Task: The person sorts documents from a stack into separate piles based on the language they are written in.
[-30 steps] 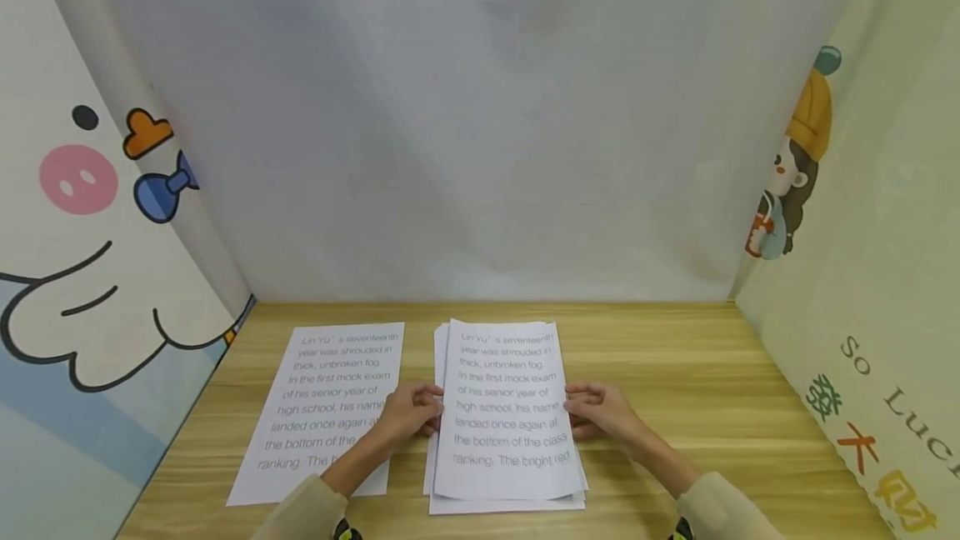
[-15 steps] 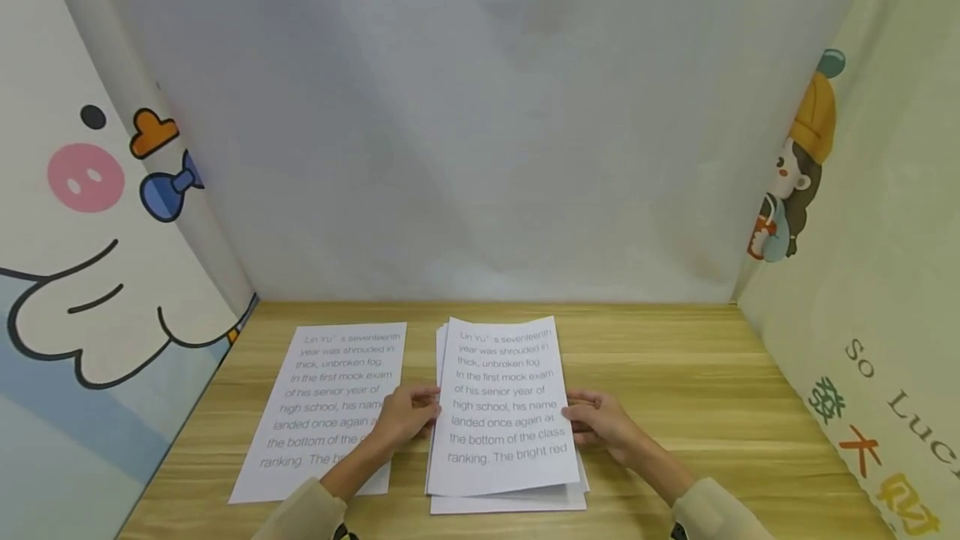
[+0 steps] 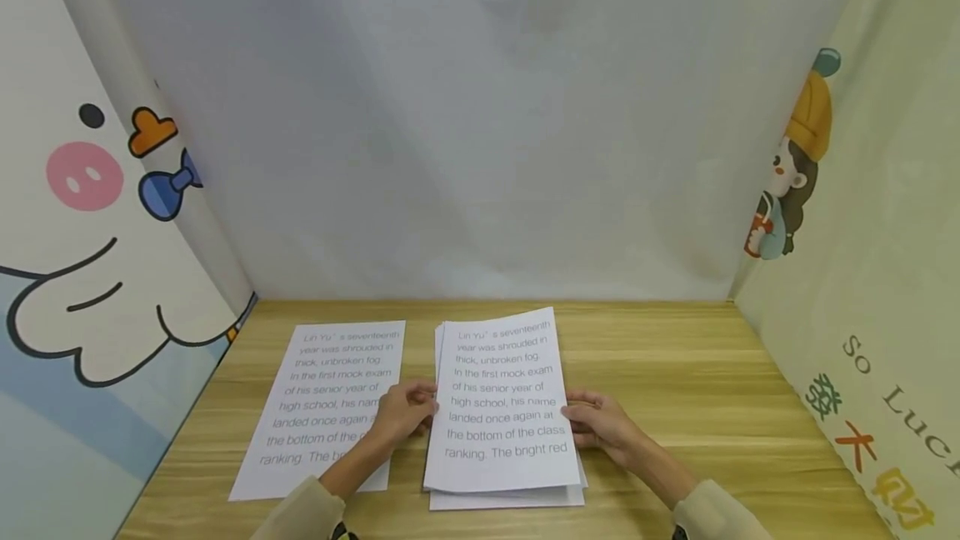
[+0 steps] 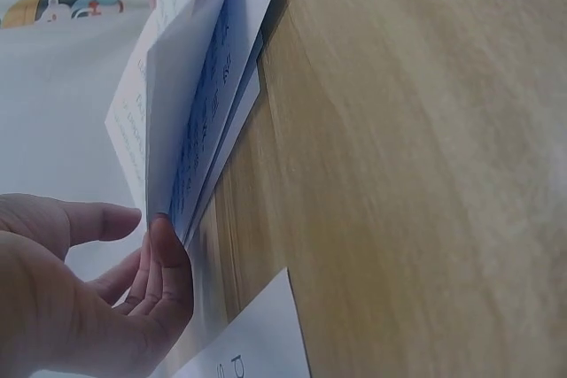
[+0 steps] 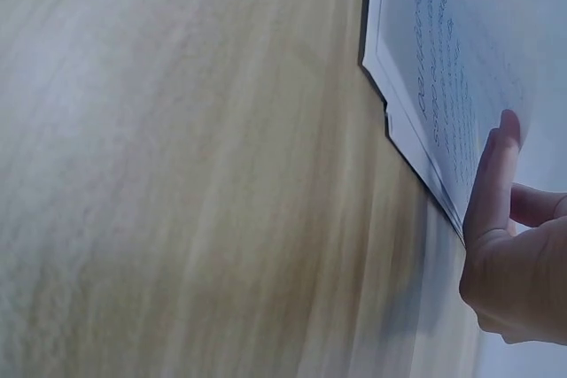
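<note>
A printed sheet of paper (image 3: 498, 390) is raised and slightly bowed over a stack of paper (image 3: 517, 500). My left hand (image 3: 402, 413) pinches its left edge. On the opposite edge my right hand (image 3: 603, 423) grips it, thumb on top and fingers underneath. From the left wrist view, the lifted sheet (image 4: 168, 77) stands apart from the sheets below, its edge between the thumb and fingers of the left hand (image 4: 97, 307). In the right wrist view, fingers (image 5: 493, 174) of the right hand lie behind the sheet, above the stack's corner.
Another printed sheet (image 3: 322, 398) lies flat on the wooden table (image 3: 675, 373) to the left, partly under my left forearm. A pale curtain (image 3: 487, 148) closes off the back. Cartoon-printed panels (image 3: 862, 273) stand on both sides.
The top sheet has risen off the stack and shifted slightly left, its upper right corner tilting up. Both hands keep hold of its edges and have moved only a little.
</note>
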Tool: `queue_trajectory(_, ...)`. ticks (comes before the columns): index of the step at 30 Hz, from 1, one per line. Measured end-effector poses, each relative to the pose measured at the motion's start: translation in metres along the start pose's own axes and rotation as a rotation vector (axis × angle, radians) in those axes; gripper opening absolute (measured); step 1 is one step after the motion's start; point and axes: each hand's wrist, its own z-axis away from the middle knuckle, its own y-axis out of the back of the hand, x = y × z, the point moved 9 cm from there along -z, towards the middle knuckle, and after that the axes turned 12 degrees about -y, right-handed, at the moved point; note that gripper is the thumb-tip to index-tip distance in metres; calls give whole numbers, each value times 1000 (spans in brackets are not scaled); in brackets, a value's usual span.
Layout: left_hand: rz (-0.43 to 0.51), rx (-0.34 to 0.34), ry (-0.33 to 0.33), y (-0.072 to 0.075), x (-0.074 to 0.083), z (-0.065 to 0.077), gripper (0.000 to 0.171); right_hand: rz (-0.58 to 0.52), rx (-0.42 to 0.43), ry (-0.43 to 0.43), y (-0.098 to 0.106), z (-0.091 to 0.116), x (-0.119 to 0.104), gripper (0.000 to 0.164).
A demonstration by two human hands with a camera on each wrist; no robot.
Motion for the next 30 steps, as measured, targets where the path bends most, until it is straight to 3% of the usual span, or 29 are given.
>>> queue_trajectory(16,19,11,28,5,2,2,37,-14,-41,12,0,2,0,62)
queue_trajectory(30,135,35,61,8,0,4,43,-9,-28,-11,-2,-1,3,64)
